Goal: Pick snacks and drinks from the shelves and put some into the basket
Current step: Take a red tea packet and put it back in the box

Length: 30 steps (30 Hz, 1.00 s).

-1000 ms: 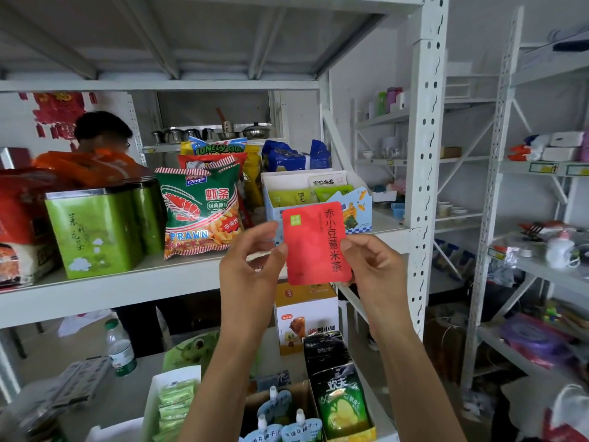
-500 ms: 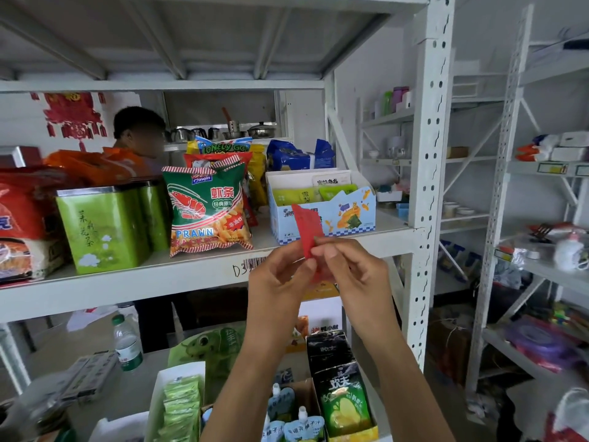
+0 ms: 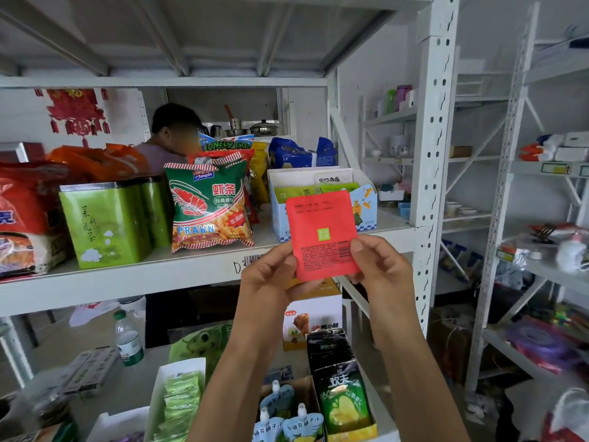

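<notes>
Sachet (image 3: 322, 234), red and flat, is held upright in front of the shelf (image 3: 127, 282), printed back toward the camera. Left hand (image 3: 271, 275) and right hand (image 3: 379, 266) each pinch a lower corner; light edge grips should keep the print readable. No basket shows.

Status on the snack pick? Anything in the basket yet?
Done: the flat red foil sachet is off the shelf, held up in front of the white cardboard display box. In hand: left hand and right hand pinch its lower corners, its printed back side facing the camera. Left: no basket is in view, so nothing visibly placed; the green prawn cracker bag and the drinks below sit untouched.
</notes>
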Tool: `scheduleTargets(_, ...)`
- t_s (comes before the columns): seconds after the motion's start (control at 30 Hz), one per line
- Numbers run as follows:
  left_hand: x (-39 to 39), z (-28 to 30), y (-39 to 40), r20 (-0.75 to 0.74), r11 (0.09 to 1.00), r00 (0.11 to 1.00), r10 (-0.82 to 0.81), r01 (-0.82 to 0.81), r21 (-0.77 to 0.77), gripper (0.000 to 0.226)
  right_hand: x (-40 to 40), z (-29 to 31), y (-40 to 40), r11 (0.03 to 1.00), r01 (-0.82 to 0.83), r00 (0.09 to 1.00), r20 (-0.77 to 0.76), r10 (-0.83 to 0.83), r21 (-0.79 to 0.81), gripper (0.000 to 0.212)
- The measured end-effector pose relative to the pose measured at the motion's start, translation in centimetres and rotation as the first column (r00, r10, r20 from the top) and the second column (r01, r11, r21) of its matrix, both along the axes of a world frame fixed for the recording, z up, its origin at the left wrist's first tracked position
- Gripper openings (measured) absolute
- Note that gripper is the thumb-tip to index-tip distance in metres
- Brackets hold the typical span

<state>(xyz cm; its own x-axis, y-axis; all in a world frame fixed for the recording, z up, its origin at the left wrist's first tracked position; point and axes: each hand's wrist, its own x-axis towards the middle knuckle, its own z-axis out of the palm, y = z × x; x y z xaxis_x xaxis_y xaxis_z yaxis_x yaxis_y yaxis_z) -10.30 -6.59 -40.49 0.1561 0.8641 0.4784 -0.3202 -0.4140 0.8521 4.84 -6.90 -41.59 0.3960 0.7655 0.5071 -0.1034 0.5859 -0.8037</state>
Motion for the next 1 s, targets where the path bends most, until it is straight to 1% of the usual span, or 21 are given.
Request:
scheduleTargets(0.1, 0.0, 0.0, -0.1, 0.012, 1.000, 1.000, -0.002, 0.002, 0.015, 0.031, 0.0, 0.1, -0.2, 0.997, -0.073, 0.997, -0.026, 0.073, 0.013, 0.025)
scheduleTargets(0.17, -0.1, 0.1, -0.1, 0.015, 1.000, 1.000, 0.004, -0.005, 0.027, 0.031, 0.0, 0.1, -0.2, 0.996, -0.089, 0.995, -0.037, 0.090, 0.029, 0.027)
scheduleTargets(0.6, -0.1, 0.2, 0.2, -0.010, 0.999, 0.999, 0.030, -0.030, 0.029, 0.031, -0.1, 0.2, 0.0, 0.992, -0.120, 0.992, -0.040, 0.121, 0.041, 0.020)
scheduleTargets(1.0, -0.1, -0.2, 0.9, -0.002, 0.999, 1.000, 0.031, -0.031, 0.024, 0.031, 0.0, -0.1, 0.5, 0.992, -0.129, 0.990, -0.058, 0.129, 0.011, 0.017)
